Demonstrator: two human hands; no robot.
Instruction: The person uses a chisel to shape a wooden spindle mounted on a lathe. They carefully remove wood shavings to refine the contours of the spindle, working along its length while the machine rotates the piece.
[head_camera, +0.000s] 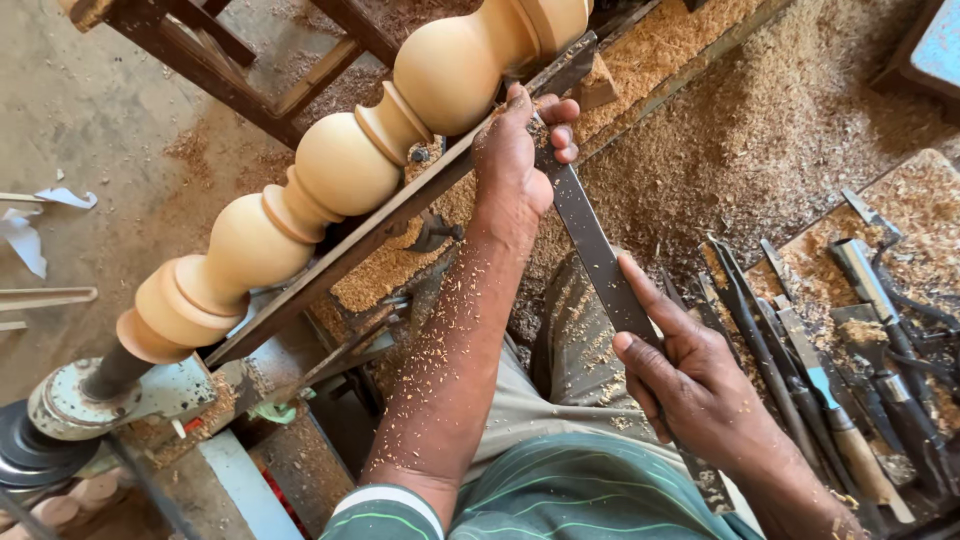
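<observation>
one flat chisel (598, 258), both hands' fingers clamped on it: left hand (515, 165) by the rail (380, 225), right hand (690, 380) lower. one turned post (340, 165) beyond; several tools (850, 330) right.

Bare forearms flecked with sawdust, green short sleeves with thin pale stripes, white-banded cuff, grey-beige trousers dusted with shavings

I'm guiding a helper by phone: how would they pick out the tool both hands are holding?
Start at the pale turned wood spindle on the lathe and the dark rest bar along it. The long flat steel chisel runs from there toward the body, left hand at its tip, right hand lower down. Unlike the tools lying in sawdust at right, it is held.
</observation>
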